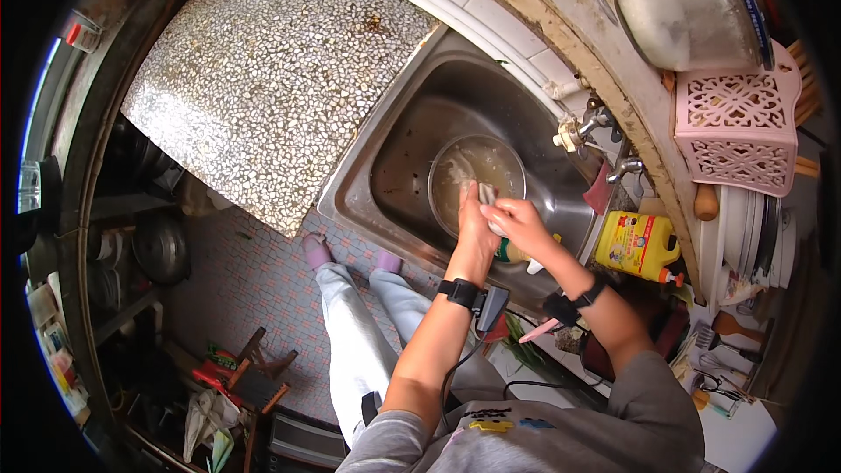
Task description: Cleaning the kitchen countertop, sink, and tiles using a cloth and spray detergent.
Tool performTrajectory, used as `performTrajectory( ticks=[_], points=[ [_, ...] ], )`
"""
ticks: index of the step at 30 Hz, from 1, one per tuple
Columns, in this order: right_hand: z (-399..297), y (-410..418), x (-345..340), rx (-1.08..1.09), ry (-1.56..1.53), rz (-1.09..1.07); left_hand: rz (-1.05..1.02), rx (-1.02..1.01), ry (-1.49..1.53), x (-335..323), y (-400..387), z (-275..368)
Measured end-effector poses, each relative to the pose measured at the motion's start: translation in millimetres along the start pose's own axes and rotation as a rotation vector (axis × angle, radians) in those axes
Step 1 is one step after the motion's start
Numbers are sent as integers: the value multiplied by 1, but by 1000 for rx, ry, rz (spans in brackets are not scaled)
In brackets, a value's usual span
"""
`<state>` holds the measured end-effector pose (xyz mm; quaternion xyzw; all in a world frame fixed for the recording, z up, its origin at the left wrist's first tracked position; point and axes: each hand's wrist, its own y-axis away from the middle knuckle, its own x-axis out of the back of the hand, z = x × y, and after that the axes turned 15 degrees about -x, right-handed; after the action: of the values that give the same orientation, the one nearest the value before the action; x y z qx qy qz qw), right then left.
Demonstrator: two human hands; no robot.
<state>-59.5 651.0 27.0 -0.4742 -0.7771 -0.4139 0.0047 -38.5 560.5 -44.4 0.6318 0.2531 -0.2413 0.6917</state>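
Inside the stainless steel sink [407,144] sits a round metal basin [506,151] of cloudy yellowish water. A pale, soft piece of food [458,167], perhaps meat, lies in that water. Over the basin's near side, my left hand [474,220] grips another pale, slippery-looking piece [487,196]. My right hand [519,218] closes on the same piece from the right, its fingers meeting the left palm. The fingers partly hide this piece, so its exact kind is unclear. Just below my hands, a bottle with a green part [504,251] lies partly covered by my wrists.
Metal taps [581,131] jut over the sink's far right side. A yellow detergent jug [634,243] with an orange pump and a red cloth [598,187] are at its right edge. A speckled terrazzo counter [276,79] adjoins on the left. A pink openwork holder [736,118] stands on the right shelf.
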Motion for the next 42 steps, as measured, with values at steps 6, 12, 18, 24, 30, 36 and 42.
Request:
performTrajectory(
  ticks=[6,12,18,24,30,36,42],
  points=[
    [17,-68,13,74,214,359,-19,-101,-67,-25,17,-17],
    [11,-30,-11,21,115,178,52,19,-123,-9,13,5],
    [29,-74,70,-27,647,462,-250,-127,-276,-26,43,13],
    [1,-38,51,-32,-141,-71,-367,-183,-638,-20,37,35],
    [19,-43,85,-72,-201,134,-317,-457,-992,3,16,34],
    [16,-27,73,19,73,148,-453,-332,-852,5,21,44],
    [19,-33,59,-56,-83,-42,-441,-483,-1067,-6,23,35]
  ],
)
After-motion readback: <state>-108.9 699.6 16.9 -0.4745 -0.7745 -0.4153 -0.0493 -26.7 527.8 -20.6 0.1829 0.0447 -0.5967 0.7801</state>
